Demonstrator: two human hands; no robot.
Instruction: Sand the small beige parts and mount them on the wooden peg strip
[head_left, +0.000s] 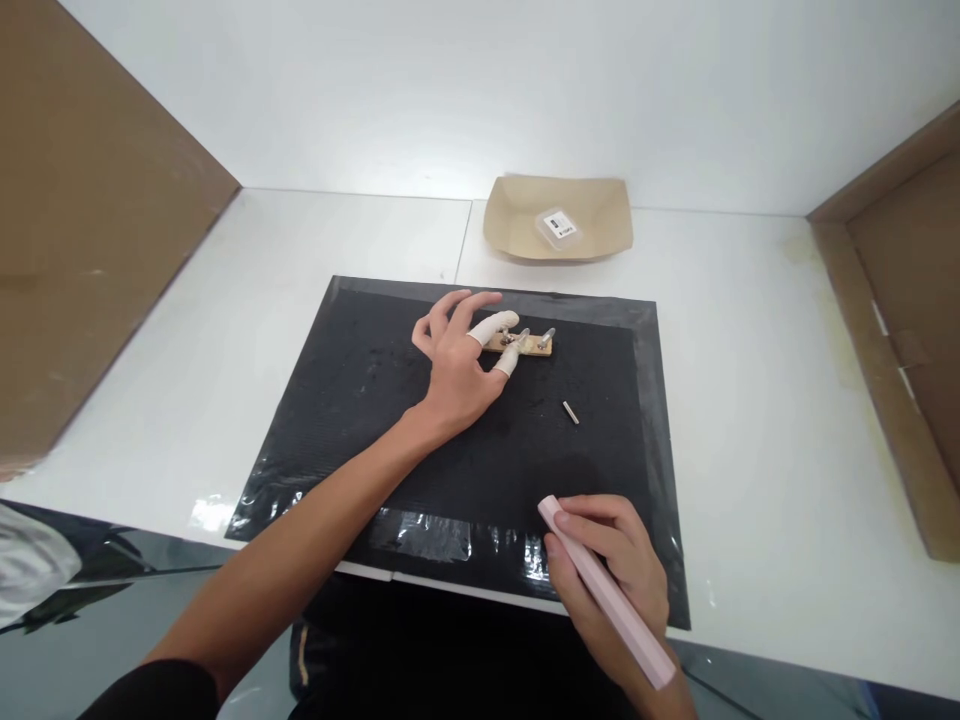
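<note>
On the black mat lies a small wooden strip (541, 347) with several shiny metal pieces standing on it. My left hand (461, 365) reaches over its left end; thumb and index finger, both in pale finger cots, close on a metal piece there, while the other fingers are spread. My right hand (619, 575) holds a pink, faceted stick (607, 595) near the mat's front right, its upper end pointing toward the strip. Between the two, a short metal pin (571, 412) rests by itself on the mat.
The black mat (360, 410) covers the middle of the white table (750, 400). Behind it stands a cardboard tray (517, 220) with a small labelled clear case (559, 228) inside. Cardboard panels (97, 220) stand at the left and right (870, 390).
</note>
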